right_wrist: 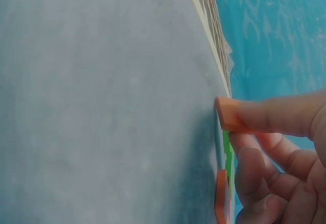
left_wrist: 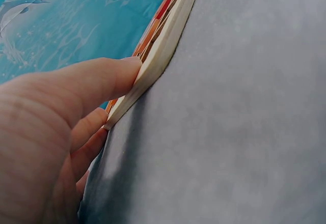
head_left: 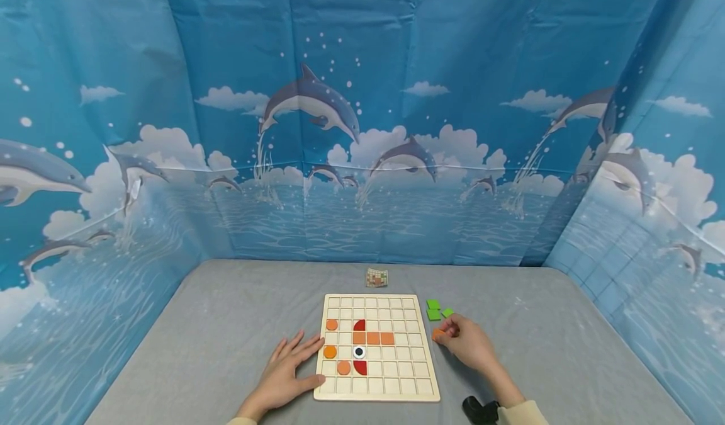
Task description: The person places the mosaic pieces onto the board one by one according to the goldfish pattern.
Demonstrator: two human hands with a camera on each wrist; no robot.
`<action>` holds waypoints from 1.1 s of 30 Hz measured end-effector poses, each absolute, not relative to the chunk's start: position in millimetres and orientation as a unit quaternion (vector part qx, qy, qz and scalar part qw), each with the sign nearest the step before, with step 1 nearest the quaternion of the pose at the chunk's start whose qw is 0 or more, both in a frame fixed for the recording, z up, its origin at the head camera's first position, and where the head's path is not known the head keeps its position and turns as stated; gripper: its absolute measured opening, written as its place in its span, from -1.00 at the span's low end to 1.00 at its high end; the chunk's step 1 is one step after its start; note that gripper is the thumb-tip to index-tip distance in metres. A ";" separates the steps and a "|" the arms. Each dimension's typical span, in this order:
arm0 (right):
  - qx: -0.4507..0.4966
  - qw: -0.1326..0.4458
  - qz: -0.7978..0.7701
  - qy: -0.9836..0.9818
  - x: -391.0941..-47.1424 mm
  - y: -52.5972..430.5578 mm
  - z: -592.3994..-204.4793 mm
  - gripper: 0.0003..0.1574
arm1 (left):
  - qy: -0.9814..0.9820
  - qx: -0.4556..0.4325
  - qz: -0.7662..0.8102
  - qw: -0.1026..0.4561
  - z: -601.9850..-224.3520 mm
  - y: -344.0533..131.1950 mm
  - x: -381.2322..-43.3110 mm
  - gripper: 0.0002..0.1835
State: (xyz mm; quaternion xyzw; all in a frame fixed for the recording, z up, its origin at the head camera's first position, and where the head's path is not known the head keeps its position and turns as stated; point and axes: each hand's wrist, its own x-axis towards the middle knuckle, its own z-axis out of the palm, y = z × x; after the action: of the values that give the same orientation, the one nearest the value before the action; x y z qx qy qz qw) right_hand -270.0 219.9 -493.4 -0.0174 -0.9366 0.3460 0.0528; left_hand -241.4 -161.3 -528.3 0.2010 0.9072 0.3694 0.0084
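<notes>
the right hand (head_left: 472, 344) pinches an orange piece (right_wrist: 227, 114) between thumb and finger, just outside the board's (head_left: 404, 369) three o'clock rim; whether the piece touches the tabletop (head_left: 566, 349) i cannot tell. in the right wrist view a second orange piece (right_wrist: 220, 196) lies at six o'clock from it, near the fingers. three green tiles (head_left: 433, 315) crowd the space at ten o'clock from that hand, close by its fingertips. toward two o'clock the tabletop runs broad and flat to its rounded far corner.

the left hand (head_left: 285, 371), fingers extended and spread, touches the board's rim at nine o'clock, its thumb at eight. more tabletop stretches beyond its back toward nine.

on the board, coloured pieces (head_left: 372, 337) gather between nine o'clock and the centre; plain cells run along the three o'clock side. a small card (head_left: 376, 277) lies past the twelve o'clock rim, before the curtain (head_left: 362, 217).
</notes>
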 end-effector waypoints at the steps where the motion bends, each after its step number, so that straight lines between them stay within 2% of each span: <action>1: -0.018 0.053 0.348 -0.936 -270.2 219.5 -493.3 -0.78 | 0.907 0.201 0.369 0.009 -528.2 -161.4 -241.5 -0.25; 11: -0.019 0.062 0.368 -0.928 -270.3 212.8 -489.1 -0.78 | 0.906 0.199 0.373 0.012 -528.4 -161.5 -241.7 -0.25; 18: 0.023 0.064 0.386 -0.920 -265.8 199.8 -484.9 -0.78 | 0.907 0.199 0.371 0.013 -527.0 -160.6 -240.9 -0.25; 33: 0.132 0.014 0.411 -0.902 -260.9 161.1 -483.9 -0.84 | 0.908 0.197 0.371 0.013 -525.7 -160.4 -240.4 -0.24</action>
State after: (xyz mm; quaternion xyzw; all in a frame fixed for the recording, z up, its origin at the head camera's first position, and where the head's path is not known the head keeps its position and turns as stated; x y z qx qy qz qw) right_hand -260.9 161.1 -483.9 0.1319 -0.9019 0.4110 0.0139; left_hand -240.4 -160.4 -525.7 0.1974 0.9075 0.3705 0.0135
